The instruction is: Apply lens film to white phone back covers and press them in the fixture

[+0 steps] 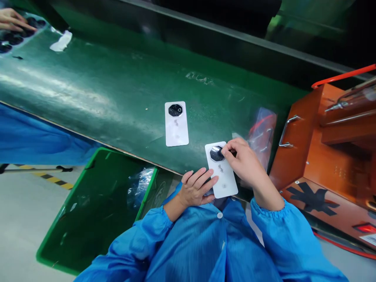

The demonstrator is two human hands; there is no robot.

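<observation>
A white phone back cover (225,184) with a dark, shiny camera plate (216,154) sits tilted at the table's front edge, close to my body. My left hand (196,188) grips its lower left edge, fingers along the side and thumb near the bottom. At the right rim of the camera plate, my right hand (242,156) is closed in a pinch; whatever lies between the fingertips is too small to make out. A second white phone back cover (177,131), its camera plate at the top, lies on the green table (117,98) further left and back.
An orange machine (305,129) with a metal handle stands on the right, beside clear plastic bags (263,133). Below the table edge at left is a green bin (88,219) containing plastic wrap. Another person's hand (13,19) touches a tray of dark round parts (14,37), far left.
</observation>
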